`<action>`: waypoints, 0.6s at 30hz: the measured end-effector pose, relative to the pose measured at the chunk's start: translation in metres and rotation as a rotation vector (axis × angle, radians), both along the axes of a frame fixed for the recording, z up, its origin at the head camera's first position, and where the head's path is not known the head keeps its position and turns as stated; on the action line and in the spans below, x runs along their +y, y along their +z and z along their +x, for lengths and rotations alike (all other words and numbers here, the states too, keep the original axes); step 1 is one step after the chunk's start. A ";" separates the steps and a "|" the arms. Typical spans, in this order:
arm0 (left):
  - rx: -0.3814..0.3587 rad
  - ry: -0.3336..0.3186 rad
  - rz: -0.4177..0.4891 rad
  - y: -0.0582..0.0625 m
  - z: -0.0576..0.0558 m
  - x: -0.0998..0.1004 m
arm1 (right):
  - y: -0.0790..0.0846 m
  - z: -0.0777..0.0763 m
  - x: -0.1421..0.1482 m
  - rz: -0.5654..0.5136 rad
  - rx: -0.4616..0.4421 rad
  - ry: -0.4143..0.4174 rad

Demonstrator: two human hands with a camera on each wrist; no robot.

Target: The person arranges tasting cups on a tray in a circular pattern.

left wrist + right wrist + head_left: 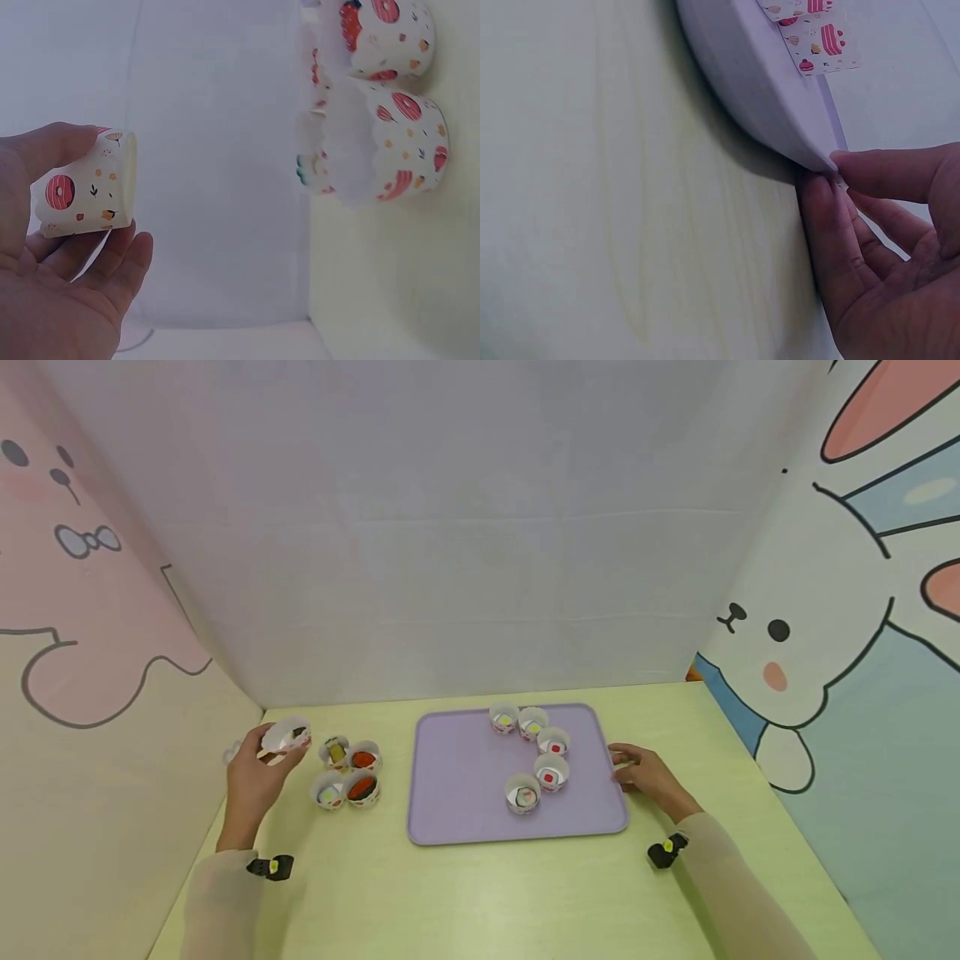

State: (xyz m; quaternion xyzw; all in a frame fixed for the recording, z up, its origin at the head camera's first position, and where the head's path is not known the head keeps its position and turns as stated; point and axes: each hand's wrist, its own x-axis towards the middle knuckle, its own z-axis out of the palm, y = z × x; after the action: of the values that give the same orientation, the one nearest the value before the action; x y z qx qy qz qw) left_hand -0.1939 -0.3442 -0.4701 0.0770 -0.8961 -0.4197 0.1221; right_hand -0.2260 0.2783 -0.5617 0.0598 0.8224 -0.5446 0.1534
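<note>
My left hand (251,785) holds a white paper baking cup (279,737) with red donut prints, raised above the table at the left. Thumb and fingers grip the cup's sides in the left wrist view, and something small and dark shows inside it in the head view. My right hand (652,781) is at the right edge of a lilac tray (457,777). There the thumb pinches the tray's rim from above, with the fingers under it. On the tray's right half stand several similar cups with small pieces inside, such as one with a red piece (551,773).
Several more cups, including one with red and dark filling (363,789), stand close together on the pale yellow table (480,902) left of the tray. Behind the table hangs a white curtain (465,568). Cartoon-printed sheets flank both sides.
</note>
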 end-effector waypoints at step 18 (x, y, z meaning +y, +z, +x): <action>0.094 -0.184 0.006 0.019 0.005 0.074 | -0.001 -0.001 0.000 0.013 0.000 0.001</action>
State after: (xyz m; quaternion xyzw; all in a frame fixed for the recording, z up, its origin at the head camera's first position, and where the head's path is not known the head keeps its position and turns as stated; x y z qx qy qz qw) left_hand -0.1884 -0.2706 -0.4512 -0.0248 -0.8915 -0.4348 0.1247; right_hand -0.2267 0.2787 -0.5628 0.0603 0.8260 -0.5390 0.1534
